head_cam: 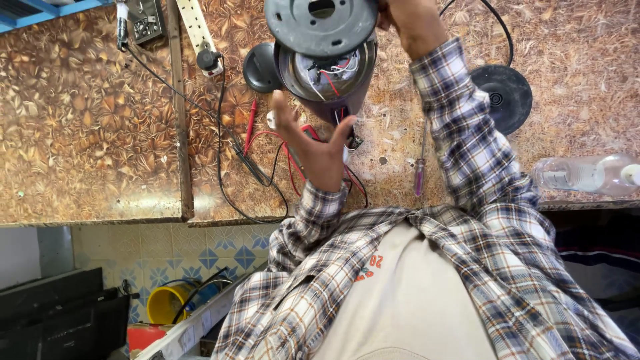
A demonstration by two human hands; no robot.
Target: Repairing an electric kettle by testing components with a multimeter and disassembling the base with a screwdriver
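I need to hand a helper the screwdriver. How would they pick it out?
On the brown patterned worktop, look beside the plaid right sleeve. The screwdriver lies there alone: thin metal shaft, translucent purple handle, unlike the red probes further left.

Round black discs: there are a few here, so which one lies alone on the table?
The kettle power base, flat beside the plaid sleeve; the other disc sits on the opened kettle.
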